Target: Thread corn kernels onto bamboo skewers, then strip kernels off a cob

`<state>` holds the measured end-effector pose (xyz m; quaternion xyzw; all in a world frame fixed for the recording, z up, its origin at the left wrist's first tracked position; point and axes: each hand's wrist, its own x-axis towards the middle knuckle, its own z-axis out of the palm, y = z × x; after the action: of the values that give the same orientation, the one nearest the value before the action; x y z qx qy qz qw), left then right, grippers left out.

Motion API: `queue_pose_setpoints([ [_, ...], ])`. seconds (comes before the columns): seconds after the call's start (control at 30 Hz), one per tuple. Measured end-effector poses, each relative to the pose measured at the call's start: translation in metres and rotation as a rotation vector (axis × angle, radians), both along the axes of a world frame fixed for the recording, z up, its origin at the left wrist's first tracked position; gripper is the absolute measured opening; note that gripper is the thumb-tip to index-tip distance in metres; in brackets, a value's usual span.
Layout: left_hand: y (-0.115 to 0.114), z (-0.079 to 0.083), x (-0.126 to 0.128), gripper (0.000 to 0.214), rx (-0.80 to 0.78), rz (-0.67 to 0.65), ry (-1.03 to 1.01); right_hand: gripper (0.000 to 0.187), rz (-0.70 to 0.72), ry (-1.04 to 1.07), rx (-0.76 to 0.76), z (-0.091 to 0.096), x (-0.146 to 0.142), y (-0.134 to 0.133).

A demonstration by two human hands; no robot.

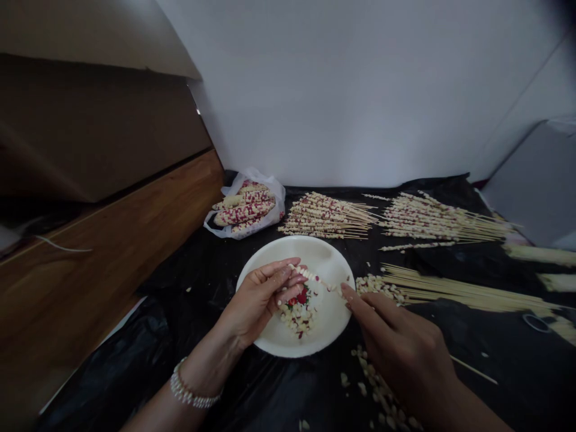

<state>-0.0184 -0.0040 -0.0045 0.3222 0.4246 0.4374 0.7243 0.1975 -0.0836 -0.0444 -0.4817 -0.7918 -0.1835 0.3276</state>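
A thin skewer threaded with white and dark red corn kernels (312, 276) slants over the bowl. My right hand (400, 339) is closed around its right part, and the bare stick end (474, 369) comes out behind the hand. At the other end, the thumb and forefinger of my left hand (265, 288) pinch a pale kernel at the skewer's tip. Beneath both hands stands a white bowl (330, 255), with a red printed pattern partly covered by loose corn kernels (297, 321).
Multicoloured corn cobs (245, 211) lie in a plastic bag at the back. Filled skewers (326, 216) form one pile, with another filled pile (423, 219) to its right. Bare skewers (454, 288) and spilled kernels (375, 285) rest on black plastic sheeting (180, 276). A wooden panel (135, 234) borders the left.
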Motion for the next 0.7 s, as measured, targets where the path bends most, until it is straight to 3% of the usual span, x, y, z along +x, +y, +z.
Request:
queue_pose_setpoints([
  [0.43,-0.0023,0.0026,0.0018,0.018,0.033,0.002,0.021,0.049,-0.023,0.001,-0.008,0.0007,-0.0003,0.0001],
  [0.7,-0.0002,0.0032,0.0019,0.015,-0.013,0.082,0.027,0.053,-0.018,-0.005,-0.017,0.0004,0.0006,-0.0008],
])
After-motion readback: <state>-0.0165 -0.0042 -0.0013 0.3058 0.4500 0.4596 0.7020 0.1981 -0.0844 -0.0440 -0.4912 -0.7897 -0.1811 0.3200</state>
